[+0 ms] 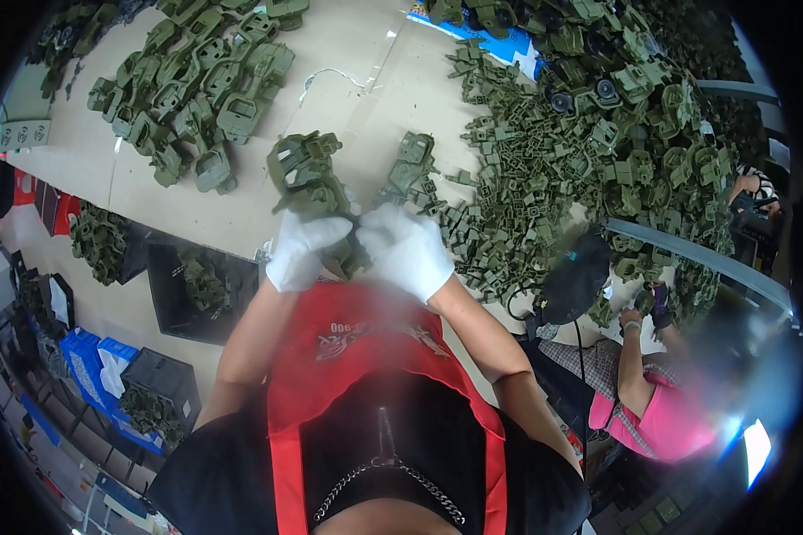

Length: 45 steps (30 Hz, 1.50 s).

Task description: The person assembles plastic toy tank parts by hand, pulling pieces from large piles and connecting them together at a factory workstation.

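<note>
Reaching forward over the table's near edge (196,201), the green shell (308,169) is held at its near end by the left hand (305,245), with the thumb laid across it. The right hand (409,252) is curled close beside that end; whether anything is pinched in it cannot be told through the blur. By its look, the shell is moulded in stiff plastic, probably light, with thin rims that might be chipped. A hold is best taken on the solid sides, clear of the openings. Its long axis is aimed away from the chest, the broad, hollowed far end turned slightly left. Beyond the right hand, a smaller shell (412,160) is seen.
</note>
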Motion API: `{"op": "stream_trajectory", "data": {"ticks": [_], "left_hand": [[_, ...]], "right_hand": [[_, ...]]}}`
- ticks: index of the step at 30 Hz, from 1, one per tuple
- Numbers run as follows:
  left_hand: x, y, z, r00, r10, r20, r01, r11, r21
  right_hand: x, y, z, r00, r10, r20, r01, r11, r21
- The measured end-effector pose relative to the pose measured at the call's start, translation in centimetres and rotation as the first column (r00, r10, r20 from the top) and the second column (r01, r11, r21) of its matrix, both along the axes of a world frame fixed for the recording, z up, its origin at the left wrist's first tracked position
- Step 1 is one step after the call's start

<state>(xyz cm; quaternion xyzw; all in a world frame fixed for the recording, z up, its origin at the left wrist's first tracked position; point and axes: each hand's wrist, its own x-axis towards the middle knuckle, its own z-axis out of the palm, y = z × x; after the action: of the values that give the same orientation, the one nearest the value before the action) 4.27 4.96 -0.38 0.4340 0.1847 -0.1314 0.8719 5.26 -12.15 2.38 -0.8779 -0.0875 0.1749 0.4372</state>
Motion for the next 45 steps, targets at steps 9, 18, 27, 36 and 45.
{"op": "stream_trajectory", "data": {"ticks": [9, 18, 27, 36, 45], "left_hand": [[0.1, 3.8, -3.5, 0.989, 0.136, 0.057, -0.133, 0.99, -0.057], [-1.7, 3.5, -1.6, 0.972, 0.218, 0.091, -0.219, 0.976, 0.0], [-2.8, 4.0, -1.9, 0.994, 0.112, 0.008, -0.109, 0.979, -0.174], [-2.5, 1.7, 0.5, 0.988, 0.028, 0.155, -0.012, 0.995, -0.103], [-3.0, 0.3, 1.0, 0.945, -0.001, 0.328, -0.034, 0.994, 0.102]], "right_hand": [[4.1, -3.5, -10.2, 0.941, -0.329, -0.078, 0.193, 0.713, -0.674], [5.1, 2.4, -11.5, 0.952, -0.195, 0.235, 0.301, 0.732, -0.611], [6.2, 0.7, -13.9, 0.975, -0.061, 0.212, 0.135, 0.925, -0.355], [2.4, 0.0, 4.0, 0.914, -0.038, 0.404, -0.014, 0.992, 0.125], [0.0, 1.7, 6.2, 0.842, 0.035, 0.538, -0.021, 0.999, -0.033]]}}
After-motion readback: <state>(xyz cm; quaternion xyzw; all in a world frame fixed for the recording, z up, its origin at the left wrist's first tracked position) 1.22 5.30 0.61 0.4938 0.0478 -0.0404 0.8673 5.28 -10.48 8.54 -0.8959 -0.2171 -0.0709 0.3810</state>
